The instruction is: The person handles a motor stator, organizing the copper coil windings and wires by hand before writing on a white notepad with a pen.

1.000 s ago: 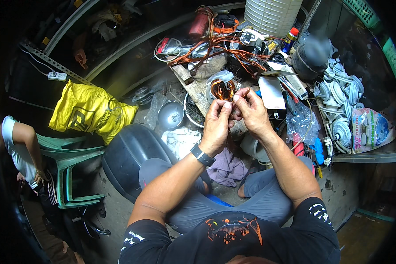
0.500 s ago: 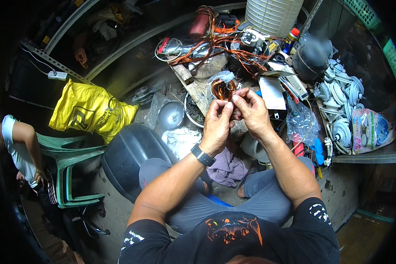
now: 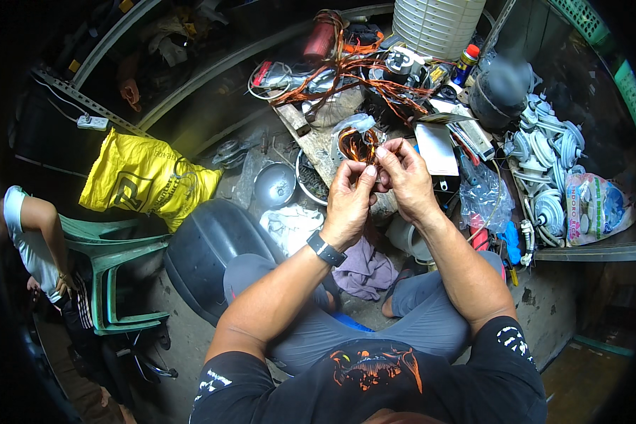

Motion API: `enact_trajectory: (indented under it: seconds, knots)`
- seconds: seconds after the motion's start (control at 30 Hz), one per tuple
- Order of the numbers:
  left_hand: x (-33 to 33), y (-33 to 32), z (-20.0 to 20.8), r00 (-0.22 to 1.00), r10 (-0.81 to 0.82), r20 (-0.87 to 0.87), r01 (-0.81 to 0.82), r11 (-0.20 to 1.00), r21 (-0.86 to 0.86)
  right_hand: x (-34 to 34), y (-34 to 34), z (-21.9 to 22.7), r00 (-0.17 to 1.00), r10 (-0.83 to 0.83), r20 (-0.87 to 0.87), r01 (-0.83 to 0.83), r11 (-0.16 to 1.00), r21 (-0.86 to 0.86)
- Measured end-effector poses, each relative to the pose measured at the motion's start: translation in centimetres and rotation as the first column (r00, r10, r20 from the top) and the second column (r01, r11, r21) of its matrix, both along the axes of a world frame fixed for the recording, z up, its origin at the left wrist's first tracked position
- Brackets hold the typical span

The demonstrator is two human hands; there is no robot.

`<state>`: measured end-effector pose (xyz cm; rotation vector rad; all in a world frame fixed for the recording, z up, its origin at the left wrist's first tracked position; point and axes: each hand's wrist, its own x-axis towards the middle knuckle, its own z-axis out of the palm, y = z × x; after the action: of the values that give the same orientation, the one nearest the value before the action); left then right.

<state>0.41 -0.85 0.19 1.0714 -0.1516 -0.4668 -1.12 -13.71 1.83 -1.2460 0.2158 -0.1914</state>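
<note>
Change: hardly any — both hands hold the same pose as half a second ago, fingertips a touch closer over the coil.
Left hand (image 3: pixel 350 201): fingers curled, thumb and forefinger pinched on the near edge of the copper wire coil (image 3: pixel 358 143); a dark wristwatch (image 3: pixel 326 249) sits on the wrist.
Right hand (image 3: pixel 405 178): fingers bent in, tips closed on the coil's right side, touching the left hand's thumb.
Copper wire coil: small bundle of orange-brown glossy strands, looped and a little tangled, held up between both hands just above the wooden board (image 3: pixel 316 141).
Yellow bag (image 3: pixel 145 182): well left of the coil, crumpled sack — bright yellow with dark print, lying beside the green plastic chair (image 3: pixel 106 261).
Printed pouch (image 3: pixel 597 208): far right of the coil, flat packet in pale blue, white and pink, on the shelf edge.
White card (image 3: pixel 437 148): just right of the coil, plain rectangular sheet.
Spray can (image 3: pixel 466 62): up and right of the coil, red cap.
Loose copper wire (image 3: pixel 364 78): beyond the coil, a sprawl of orange strands.
White fan parts (image 3: pixel 544 159): right of the coil, stacked round pieces.
Other person (image 3: pixel 39 244): far left of the coil, by the chair.
</note>
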Motion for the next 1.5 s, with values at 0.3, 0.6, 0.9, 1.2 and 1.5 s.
enact_trajectory:
  seconds: [0.3,0.6,0.9,1.2,1.5]
  knots:
    - [-0.05,-0.01,-0.05,1.0,-0.011,0.006,0.011,0.999,0.041,-0.07,-0.04,0.15,1.0,-0.011,-0.001,0.011,0.999,0.031]
    - [-0.02,0.06,-0.24,0.997,-0.031,-0.066,0.025,0.996,-0.085,-0.06,-0.16,-0.36,1.0,-0.019,-0.019,0.021,0.995,0.093]
    - [-0.03,0.1,-0.23,0.998,-0.039,-0.047,0.037,0.999,-0.037,-0.11,-0.13,0.48,1.0,0.002,-0.014,-0.001,0.998,0.062]
    - [-0.09,0.02,-0.58,0.997,-0.047,-0.061,0.045,0.998,-0.037,0.11,0.06,-0.12,0.998,-0.054,0.01,0.053,0.997,0.06]
    - [-0.12,0.06,-0.52,0.995,-0.062,-0.076,0.057,0.996,-0.07,0.03,-0.28,0.08,0.999,-0.033,0.02,0.032,0.998,0.048]
